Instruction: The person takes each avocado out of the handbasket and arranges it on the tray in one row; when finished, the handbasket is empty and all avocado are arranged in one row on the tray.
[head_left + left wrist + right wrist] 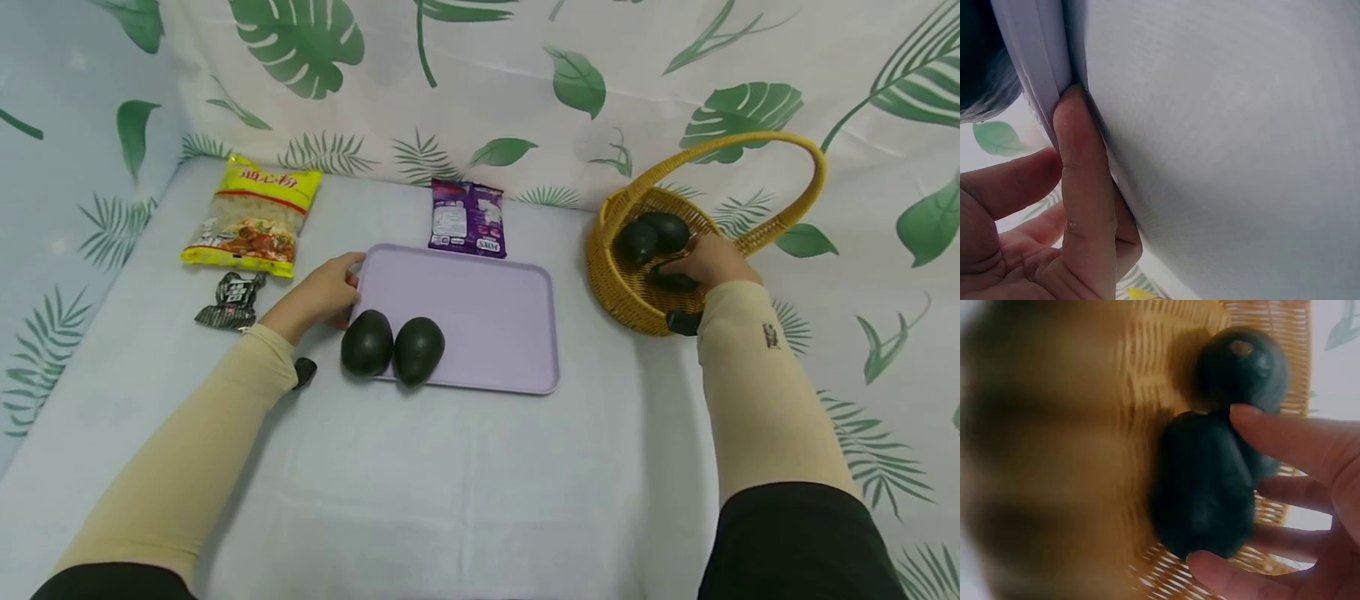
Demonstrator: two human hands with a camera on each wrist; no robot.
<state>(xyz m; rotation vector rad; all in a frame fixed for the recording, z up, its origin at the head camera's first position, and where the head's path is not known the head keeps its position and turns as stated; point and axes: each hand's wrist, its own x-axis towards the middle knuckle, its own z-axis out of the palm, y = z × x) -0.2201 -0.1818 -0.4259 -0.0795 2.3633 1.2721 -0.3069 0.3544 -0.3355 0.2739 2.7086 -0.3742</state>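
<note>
My left hand [322, 292] is at the left edge of a lilac tray [480, 321]. In the left wrist view, a straight finger [1088, 181] touches the tray's rim [1038, 50]. Two dark green avocados [367, 343] lie side by side across the tray's front left edge. On the right, my right hand [716, 262] reaches into a woven basket [600, 254] and grips an avocado [1204, 487], thumb near one end and a finger at the other. Other avocados [637, 242] lie beside it in the basket.
Behind the tray lies a purple snack packet [467, 218]. A yellow pasta bag [251, 217] and a small black packet [232, 300] are at the left. The basket's tall handle [813, 158] arches up on the right, against a leaf-patterned cloth [480, 108].
</note>
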